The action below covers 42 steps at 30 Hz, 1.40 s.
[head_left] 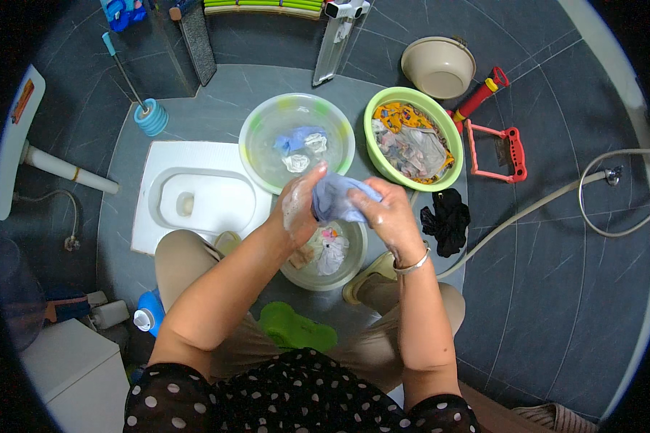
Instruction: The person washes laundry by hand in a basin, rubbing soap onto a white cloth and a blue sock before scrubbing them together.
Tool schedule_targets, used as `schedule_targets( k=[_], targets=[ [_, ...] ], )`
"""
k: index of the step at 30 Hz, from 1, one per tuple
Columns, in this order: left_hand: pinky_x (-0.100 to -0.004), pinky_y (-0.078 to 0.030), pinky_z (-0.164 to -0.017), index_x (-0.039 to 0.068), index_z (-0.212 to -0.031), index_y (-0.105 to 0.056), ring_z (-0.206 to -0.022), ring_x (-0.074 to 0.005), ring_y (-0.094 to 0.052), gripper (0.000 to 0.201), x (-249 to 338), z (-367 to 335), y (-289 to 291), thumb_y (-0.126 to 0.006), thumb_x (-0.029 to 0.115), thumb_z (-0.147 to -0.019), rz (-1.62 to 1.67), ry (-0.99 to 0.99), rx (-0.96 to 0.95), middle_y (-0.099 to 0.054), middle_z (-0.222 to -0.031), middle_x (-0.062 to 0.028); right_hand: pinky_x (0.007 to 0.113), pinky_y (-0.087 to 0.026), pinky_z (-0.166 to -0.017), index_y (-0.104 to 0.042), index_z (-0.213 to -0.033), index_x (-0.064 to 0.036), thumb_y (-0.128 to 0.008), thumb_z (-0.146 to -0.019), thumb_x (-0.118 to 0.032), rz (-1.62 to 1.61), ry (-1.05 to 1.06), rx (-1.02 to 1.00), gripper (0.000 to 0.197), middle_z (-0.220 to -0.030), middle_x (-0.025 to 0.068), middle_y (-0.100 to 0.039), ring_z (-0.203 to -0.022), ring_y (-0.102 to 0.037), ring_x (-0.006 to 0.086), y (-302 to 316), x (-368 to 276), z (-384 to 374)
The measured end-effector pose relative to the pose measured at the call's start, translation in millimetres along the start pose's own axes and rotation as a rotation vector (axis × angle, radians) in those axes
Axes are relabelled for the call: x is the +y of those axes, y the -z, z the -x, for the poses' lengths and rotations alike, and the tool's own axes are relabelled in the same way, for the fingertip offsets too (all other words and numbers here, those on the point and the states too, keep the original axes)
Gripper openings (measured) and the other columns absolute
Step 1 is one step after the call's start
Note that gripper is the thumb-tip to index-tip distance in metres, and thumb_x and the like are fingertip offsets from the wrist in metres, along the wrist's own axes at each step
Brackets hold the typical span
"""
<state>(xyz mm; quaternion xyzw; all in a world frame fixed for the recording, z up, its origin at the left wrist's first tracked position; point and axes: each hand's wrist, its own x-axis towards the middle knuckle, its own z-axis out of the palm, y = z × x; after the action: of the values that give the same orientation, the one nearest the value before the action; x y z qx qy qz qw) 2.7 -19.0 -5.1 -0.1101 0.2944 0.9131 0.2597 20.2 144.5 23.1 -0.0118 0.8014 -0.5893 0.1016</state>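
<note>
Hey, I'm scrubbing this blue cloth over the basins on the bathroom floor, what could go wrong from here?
1. Both hands, left hand and right hand, look soapy, so the blue cloth might slip into the small basin below.
2. The squat toilet sits open right beside the clear basin; a dropped piece could land there.
3. The hose trails across the tiled floor, which may be wet, a possible trip or slip on standing up.
</note>
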Motion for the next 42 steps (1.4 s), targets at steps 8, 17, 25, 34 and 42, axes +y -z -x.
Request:
schedule_targets(
  k=[8, 17, 25, 34, 42],
  targets=[
    [-0.0298, -0.046, -0.072, 0.002, -0.098, -0.059, -0.077, -0.0143, -0.057, 0.032, -12, 0, -1, -0.058, 0.032, -0.088, -0.213, 0.004, 0.173, -0.06, -0.09, -0.0059, 0.025, -0.042, -0.063, -0.056, -0.091, -0.0005, -0.054, -0.089, -0.016, -0.431, 0.002, 0.406, 0.015, -0.078, 0.0022, -0.057, -0.069, -0.049, 0.0085, -27, 20, -7],
    [-0.0308, -0.043, -0.062, 0.004, -0.086, -0.055, -0.069, -0.0149, -0.05, 0.039, -28, -7, 9, -0.054, 0.043, -0.089, -0.206, 0.031, 0.301, -0.053, -0.078, -0.0047, 0.038, -0.047, -0.055, -0.056, -0.087, -0.005, -0.057, -0.087, -0.021, 0.377, 0.542, 0.414, 0.016, -0.07, 0.0199, -0.059, -0.06, -0.06, 0.0376, -80, -6, 20],
    [-0.0369, -0.044, -0.072, -0.001, -0.111, -0.051, -0.084, -0.0196, -0.054, 0.051, -13, -6, 1, -0.054, 0.045, -0.088, -0.427, 0.059, 0.361, -0.056, -0.093, -0.0121, 0.043, -0.044, -0.051, -0.053, -0.081, -0.0042, -0.052, -0.089, -0.023, 0.401, 0.647, 0.419, 0.021, -0.064, 0.0207, -0.055, -0.057, -0.055, 0.0386, -83, 9, 20],
    [-0.0299, -0.043, -0.078, -0.001, -0.106, -0.054, -0.083, -0.0155, -0.056, 0.04, -23, 9, -8, -0.049, 0.036, -0.091, -0.596, -0.177, 0.104, -0.06, -0.096, -0.009, 0.034, -0.039, -0.053, -0.051, -0.07, -0.0023, -0.056, -0.089, -0.021, 0.157, 0.157, 0.58, 0.027, -0.061, 0.0147, -0.05, -0.053, -0.045, 0.0247, -42, 28, -19],
    [-0.0292, -0.046, -0.078, -0.002, -0.1, -0.058, -0.083, -0.0138, -0.058, 0.026, -11, -1, 5, -0.051, 0.021, -0.092, -0.059, -0.023, -0.083, -0.061, -0.094, -0.0066, 0.026, -0.039, -0.059, -0.041, -0.078, -0.0048, -0.061, -0.081, -0.007, 0.027, 0.136, 0.397, 0.021, -0.069, 0.0032, -0.045, -0.065, -0.043, 0.0104, -15, 23, -3]
  ],
)
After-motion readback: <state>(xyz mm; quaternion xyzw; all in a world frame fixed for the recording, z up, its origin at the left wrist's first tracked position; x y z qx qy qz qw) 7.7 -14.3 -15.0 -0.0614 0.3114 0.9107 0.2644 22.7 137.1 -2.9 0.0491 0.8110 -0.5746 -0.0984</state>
